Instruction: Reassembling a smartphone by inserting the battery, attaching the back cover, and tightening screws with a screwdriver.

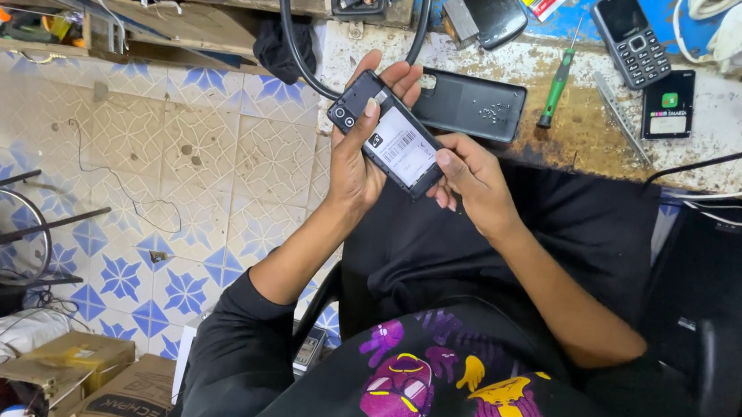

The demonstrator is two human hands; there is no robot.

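My left hand (360,150) cradles an opened black phone (386,135) from below, back side up, its white-labelled battery and camera lenses showing. My right hand (470,177) grips the phone's lower end, thumb pressing near the battery's corner. The phone is held above my lap, just in front of the workbench edge. A black back cover (472,104) lies on the bench right behind the phone.
On the worn workbench (571,132) lie a green-handled screwdriver (558,84), metal tweezers (618,116), a black keypad phone (636,37), a small black card-like item (669,104) and another dark phone (492,11). A black cable (292,39) loops down. Tiled floor (152,182) and cardboard boxes (67,370) at left.
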